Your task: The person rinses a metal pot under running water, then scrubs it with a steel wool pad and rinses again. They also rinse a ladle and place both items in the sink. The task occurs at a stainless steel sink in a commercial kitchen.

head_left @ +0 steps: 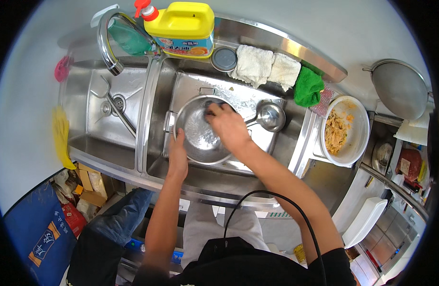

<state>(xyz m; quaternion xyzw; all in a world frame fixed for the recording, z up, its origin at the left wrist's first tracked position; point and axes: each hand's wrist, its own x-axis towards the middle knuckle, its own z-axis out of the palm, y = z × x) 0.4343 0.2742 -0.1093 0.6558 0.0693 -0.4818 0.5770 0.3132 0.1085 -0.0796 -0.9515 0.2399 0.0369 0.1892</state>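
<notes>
A round stainless steel pot (201, 153) sits tilted in the right sink basin, over a shallow metal tray (191, 84). My left hand (179, 153) grips the pot's near left rim, thumb on the wall. Inside the pot, my right hand (225, 123) presses a dark scrubber (208, 107) against the far inner wall; the fingers partly hide it. A steel ladle (271, 117) lies on the tray just right of the pot.
A chrome faucet (103, 39) arches over the left basin, where a spatula (114, 103) lies. Behind stand a yellow detergent jug (185, 28), white cloths (253, 64) and a green cloth (307, 87). At right is a white basket (359, 143) with food scraps. Another person's leg (116, 218) is at lower left.
</notes>
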